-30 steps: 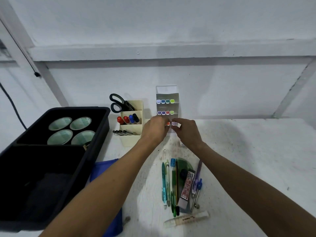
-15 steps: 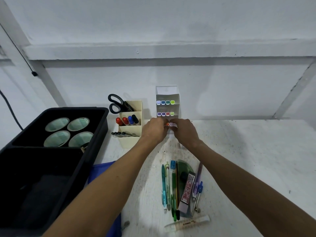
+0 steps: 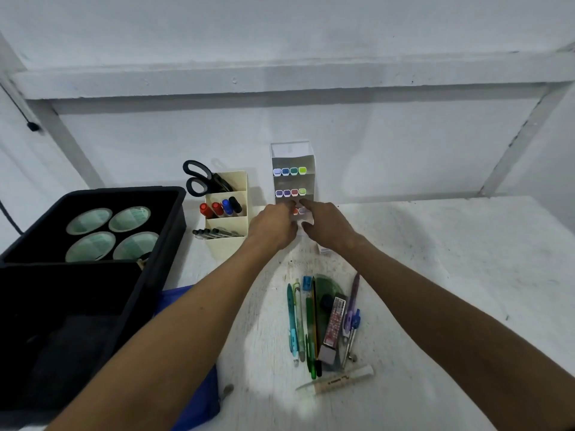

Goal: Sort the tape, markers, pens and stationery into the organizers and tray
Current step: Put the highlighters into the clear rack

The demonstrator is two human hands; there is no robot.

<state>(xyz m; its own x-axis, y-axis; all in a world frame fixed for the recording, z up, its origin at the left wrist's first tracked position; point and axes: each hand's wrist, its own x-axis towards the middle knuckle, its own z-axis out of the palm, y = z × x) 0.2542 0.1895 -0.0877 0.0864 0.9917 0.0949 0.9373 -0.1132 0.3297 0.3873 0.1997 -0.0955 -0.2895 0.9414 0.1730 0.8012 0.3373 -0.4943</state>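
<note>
Both hands at the marker rack

Left hand and right hand, fingers curled, meet at the white rack's lowest row; their grip can't be made out. Pens lie loose below both wrists.

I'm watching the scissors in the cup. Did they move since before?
No. The scissors sit in the back slot of the cream organizer, handles leaning toward the black tray, same as before. Only the camera shifted.

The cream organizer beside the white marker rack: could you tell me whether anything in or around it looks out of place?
The black scissors stick out over the cream organizer's back left corner, handles leaning outward, and the dark pens in its front compartment overhang its left edge. Nothing looks spilled or damaged.
</note>
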